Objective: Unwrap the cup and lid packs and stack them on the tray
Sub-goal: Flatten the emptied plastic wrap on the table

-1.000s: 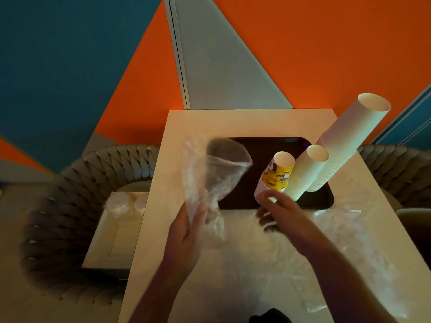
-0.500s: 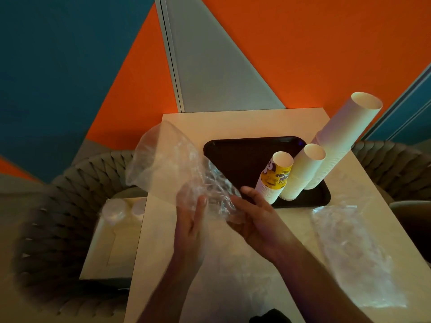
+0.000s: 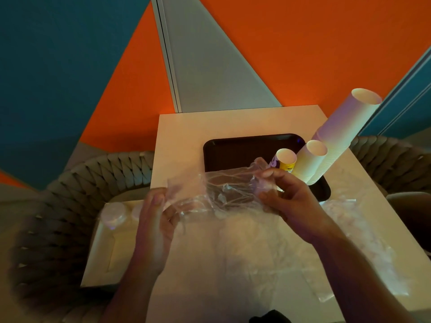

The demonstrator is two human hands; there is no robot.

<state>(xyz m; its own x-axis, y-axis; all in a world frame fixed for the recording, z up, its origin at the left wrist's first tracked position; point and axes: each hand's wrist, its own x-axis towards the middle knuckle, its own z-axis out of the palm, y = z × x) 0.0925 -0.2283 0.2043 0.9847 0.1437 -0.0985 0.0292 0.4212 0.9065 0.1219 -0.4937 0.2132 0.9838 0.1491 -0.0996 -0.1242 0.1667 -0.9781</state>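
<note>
A clear plastic wrapper [image 3: 224, 190] is stretched between my two hands above the table. My left hand [image 3: 156, 220] pinches its left end and my right hand [image 3: 286, 194] grips its right end. Behind it lies a dark tray [image 3: 235, 148] with three stacks of paper cups: a short stack with a yellow print [image 3: 285, 160], a cream stack [image 3: 311, 159] and a tall white stack [image 3: 345, 127]. The wrapper is empty.
Another empty clear wrapper [image 3: 363, 243] lies flat on the white table [image 3: 186, 131] at the right. A white box [image 3: 112, 243] holding packs of lids [image 3: 113, 215] rests on a woven chair [image 3: 58, 206] to the left. A second chair [image 3: 391, 159] stands at the right.
My right hand left the cup stack and took the wrapper's right end. The wrapper came down from a raised bag shape and is now pulled flat between both hands.
</note>
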